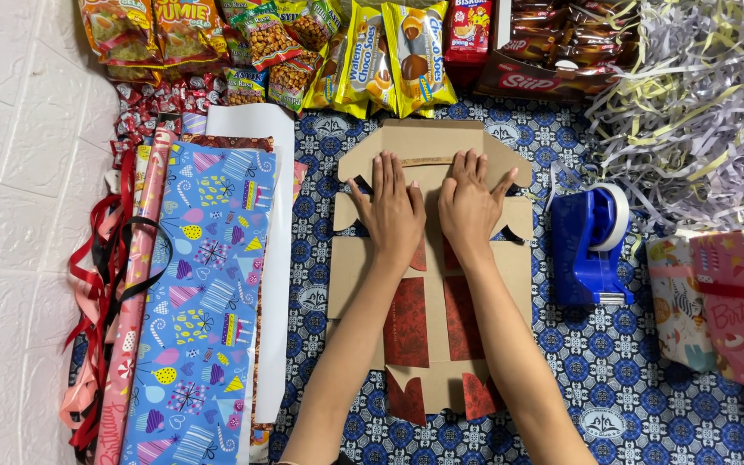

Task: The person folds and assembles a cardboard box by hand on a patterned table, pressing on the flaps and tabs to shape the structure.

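Fingers (pixel 387 176) spread, both palms flat on cardboard (pixel 428 142).

Bright, even light falls from above and colours look vivid. Shadows are short and soft, lying close under the hands (pixel 428 211) and forearms on the cardboard (pixel 355 275). The snack packets (pixel 389 52) along the far edge show small glossy glints. Focus is sharp throughout, with no motion blur and hardly any bending at the edges.
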